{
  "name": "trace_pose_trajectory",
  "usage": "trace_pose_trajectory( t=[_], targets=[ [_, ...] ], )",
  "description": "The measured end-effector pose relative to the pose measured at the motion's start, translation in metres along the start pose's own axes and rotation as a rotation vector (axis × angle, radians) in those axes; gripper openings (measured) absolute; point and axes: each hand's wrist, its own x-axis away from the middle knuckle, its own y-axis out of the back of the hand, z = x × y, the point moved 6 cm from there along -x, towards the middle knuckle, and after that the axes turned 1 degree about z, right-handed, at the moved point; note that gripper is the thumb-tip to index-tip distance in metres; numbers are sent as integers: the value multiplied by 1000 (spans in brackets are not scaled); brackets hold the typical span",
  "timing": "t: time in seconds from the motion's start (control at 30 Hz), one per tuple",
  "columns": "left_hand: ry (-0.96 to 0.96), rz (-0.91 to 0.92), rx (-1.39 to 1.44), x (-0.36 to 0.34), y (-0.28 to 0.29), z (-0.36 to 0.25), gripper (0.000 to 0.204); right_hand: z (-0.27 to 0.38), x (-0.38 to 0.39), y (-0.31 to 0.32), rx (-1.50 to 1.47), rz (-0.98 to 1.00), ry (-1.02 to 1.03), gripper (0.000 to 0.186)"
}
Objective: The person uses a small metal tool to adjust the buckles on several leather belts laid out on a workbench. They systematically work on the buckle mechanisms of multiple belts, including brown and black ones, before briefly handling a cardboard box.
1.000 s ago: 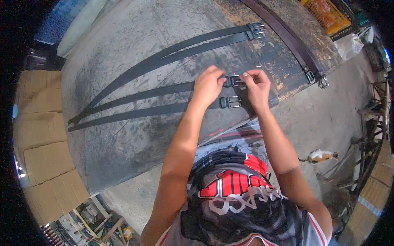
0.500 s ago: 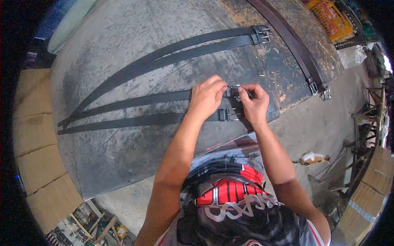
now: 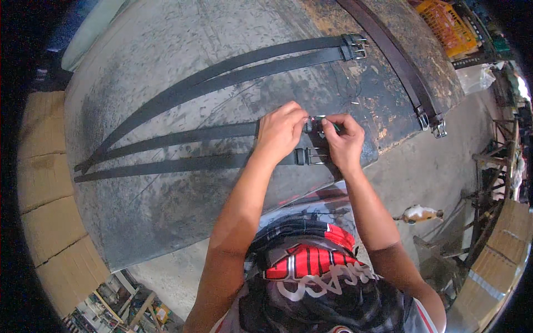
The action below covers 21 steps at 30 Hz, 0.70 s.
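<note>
A black belt (image 3: pixel 214 134) lies across the dark table (image 3: pixel 183 216), with its buckle end between my hands. My left hand (image 3: pixel 280 129) is closed on that belt just behind the buckle (image 3: pixel 317 123), which my fingers partly cover. The fingers of my right hand (image 3: pixel 345 139) are pinched at the buckle's right side, around a small dark thing with a bit of green; its kind is hidden. Just below, a second black belt (image 3: pixel 211 162) stretches alongside, its silver buckle (image 3: pixel 316 156) lying close to my right wrist.
Beyond my hands lie two more black belts (image 3: pixel 266 57), buckles to the right. Brown belts (image 3: pixel 397 58) cross the table's right end. A yellow crate (image 3: pixel 447 28) stands at far right, cardboard (image 3: pixel 47 172) along the left. On the floor at right is a white and orange cat (image 3: pixel 420 214).
My hands stay at the buckle in almost the same pose. A little more green shows by my right fingers. On the floor, the cat has shifted slightly.
</note>
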Motion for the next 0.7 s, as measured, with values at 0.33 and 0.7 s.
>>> trace_pose_trajectory(
  t=[0.33, 0.7],
  targets=[
    [3, -82, -8, 2, 1, 5, 12, 8, 0, 3, 17, 9, 10, 11],
    [-92, 155, -324, 17, -10, -40, 41, -45, 0, 22, -934, -280, -198, 17]
  ],
)
